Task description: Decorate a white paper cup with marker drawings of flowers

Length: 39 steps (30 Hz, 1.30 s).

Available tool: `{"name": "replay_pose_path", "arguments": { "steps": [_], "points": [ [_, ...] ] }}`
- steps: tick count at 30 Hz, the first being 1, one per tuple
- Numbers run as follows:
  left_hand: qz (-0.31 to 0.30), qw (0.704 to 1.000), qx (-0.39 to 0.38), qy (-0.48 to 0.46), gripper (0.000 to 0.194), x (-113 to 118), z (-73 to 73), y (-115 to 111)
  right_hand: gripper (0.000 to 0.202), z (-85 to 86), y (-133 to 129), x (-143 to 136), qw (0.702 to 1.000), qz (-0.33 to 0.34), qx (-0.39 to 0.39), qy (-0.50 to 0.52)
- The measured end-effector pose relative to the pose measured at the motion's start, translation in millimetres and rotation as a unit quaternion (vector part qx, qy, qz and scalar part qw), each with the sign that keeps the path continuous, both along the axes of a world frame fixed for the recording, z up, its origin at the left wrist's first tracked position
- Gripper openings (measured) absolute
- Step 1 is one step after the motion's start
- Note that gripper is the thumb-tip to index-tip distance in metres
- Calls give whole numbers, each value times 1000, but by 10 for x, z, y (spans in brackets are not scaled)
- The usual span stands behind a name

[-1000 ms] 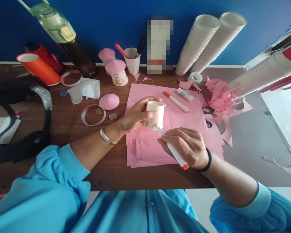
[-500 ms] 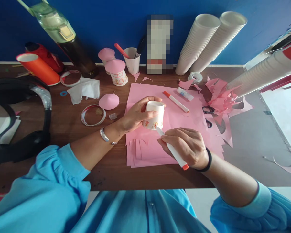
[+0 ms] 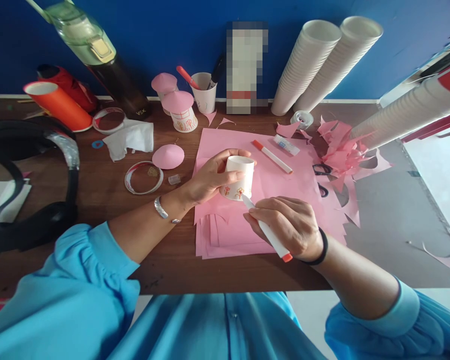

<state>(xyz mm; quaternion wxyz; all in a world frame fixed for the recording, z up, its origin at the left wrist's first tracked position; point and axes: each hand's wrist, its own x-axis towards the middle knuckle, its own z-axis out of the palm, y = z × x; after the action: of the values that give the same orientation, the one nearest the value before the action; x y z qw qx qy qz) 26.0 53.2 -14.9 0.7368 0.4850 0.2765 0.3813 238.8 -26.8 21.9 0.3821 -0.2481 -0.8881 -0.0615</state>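
My left hand is wrapped round a small white paper cup, its thumb across the front. Small orange and red flowers are drawn along the cup's lower edge. A white marker with an orange end is gripped in my right hand, its tip at the flowers near the bottom of the cup. Both hands are above a stack of pink paper sheets. On the sheets lie another orange-and-white marker and a glue stick. Scissor handles show at the right edge of the paper.
Behind stand cups with pink cone roofs, a cup of pens and tall stacks of paper cups. Pink scraps lie right. A pink cone, tape rings, a bottle and headphones are left.
Almost nothing differs. Both hands, the cup and the marker keep the same positions, and the whole view shifts very slightly.
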Motion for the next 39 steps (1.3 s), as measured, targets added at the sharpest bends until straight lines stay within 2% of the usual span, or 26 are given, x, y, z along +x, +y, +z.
{"name": "replay_pose_path", "arguments": {
  "steps": [9, 19, 26, 33, 39],
  "points": [
    [-3, 1000, 9, 5, 61, -4, 5, -3, 13, -1, 1, -7, 1000, 0, 5, 4],
    [0, 999, -12, -40, 55, 8, 3, -3, 12, 46, -27, 2, 999, 28, 20, 16],
    [21, 999, -35, 10, 65, 43, 59, -23, 10, 42, -32, 0, 999, 33, 17, 15],
    [41, 998, -37, -24, 74, -3, 14, 15, 10, 54, -30, 9, 999, 34, 19, 19],
    [25, 996, -46, -67, 62, -28, 12, 26, 9, 60, -30, 15, 999, 23, 20, 16]
  ]
}}
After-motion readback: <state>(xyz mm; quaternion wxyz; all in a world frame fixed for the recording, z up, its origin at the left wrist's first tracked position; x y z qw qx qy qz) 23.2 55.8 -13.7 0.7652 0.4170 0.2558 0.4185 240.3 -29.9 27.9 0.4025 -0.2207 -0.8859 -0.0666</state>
